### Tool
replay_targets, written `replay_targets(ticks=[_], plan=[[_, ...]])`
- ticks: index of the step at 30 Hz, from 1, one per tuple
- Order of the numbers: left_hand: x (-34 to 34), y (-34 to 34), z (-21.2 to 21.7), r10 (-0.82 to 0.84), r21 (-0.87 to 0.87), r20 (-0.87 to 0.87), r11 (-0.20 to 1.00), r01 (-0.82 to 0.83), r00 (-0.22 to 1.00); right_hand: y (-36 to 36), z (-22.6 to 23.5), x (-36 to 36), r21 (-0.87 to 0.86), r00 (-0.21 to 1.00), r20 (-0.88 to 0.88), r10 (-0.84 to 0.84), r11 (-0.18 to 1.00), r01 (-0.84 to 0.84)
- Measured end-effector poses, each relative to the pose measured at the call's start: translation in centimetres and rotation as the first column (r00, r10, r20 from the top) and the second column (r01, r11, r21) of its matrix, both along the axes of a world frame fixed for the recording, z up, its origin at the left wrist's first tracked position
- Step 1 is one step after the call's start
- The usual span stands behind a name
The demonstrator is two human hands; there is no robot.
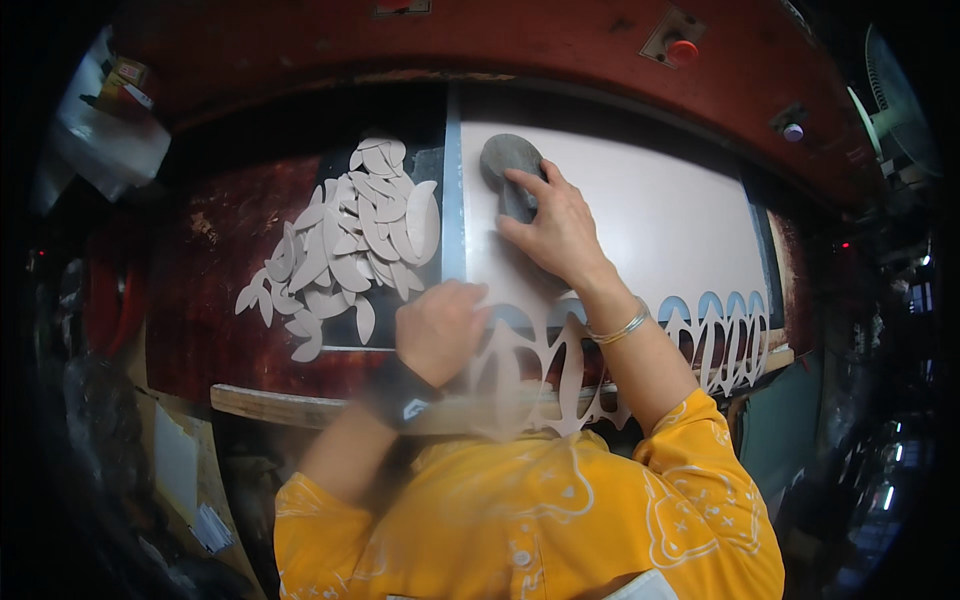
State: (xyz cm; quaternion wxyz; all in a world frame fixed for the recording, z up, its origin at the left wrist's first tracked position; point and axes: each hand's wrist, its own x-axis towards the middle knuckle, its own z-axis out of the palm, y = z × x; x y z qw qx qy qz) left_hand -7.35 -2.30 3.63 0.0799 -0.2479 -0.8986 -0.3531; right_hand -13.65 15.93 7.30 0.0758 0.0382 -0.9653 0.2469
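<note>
Tool point(508, 155), dark and round-topped, sits on the pale sheet's point(660, 200) left end in the right hand's point(560, 228) grasp; left hand point(438, 330), apart, curls at the sheet's near-left corner, hold unreadable to me, so I'd flag tugging there tearing its thin cut-out fringe point(497, 380).

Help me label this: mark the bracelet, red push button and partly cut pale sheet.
Bracelet point(622, 329), head view: its band.
Red push button point(682, 53), head view: its cap.
Partly cut pale sheet point(650, 205), head view: its uncut part.
</note>
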Motion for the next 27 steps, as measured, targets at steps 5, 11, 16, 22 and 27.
replay_targets(ticks=[5,11,16,22,27], plan=[[-0.8,-0.9,-0.1,-0.037,0.059,-0.055,0.997,0.04,0.998,0.9,-0.1,-0.3,0.162,0.989,0.053,0.141,0.976,-0.148],[-0.9,-1.5,-1.1,-0.025,0.165,-0.058,0.986,0.035,0.998,0.8,-0.9,-0.8,-0.032,0.981,0.039,0.19,0.982,-0.189],[-0.8,-2.0,-1.7,-0.001,0.251,-0.018,0.968,0.005,1.0,-1.3,-1.3,-0.9,-0.089,0.995,-0.016,0.099,0.991,-0.101],[-0.8,-1.9,-1.9,0.019,0.289,0.021,0.957,-0.024,1.0,-3.1,-1.9,-1.1,-0.009,0.992,-0.045,0.12,0.993,-0.12],[-0.9,-2.0,-1.9,0.016,0.29,0.041,0.956,-0.028,0.999,-3.4,-1.7,-0.9,-0.015,0.996,-0.011,0.093,0.996,-0.093]])
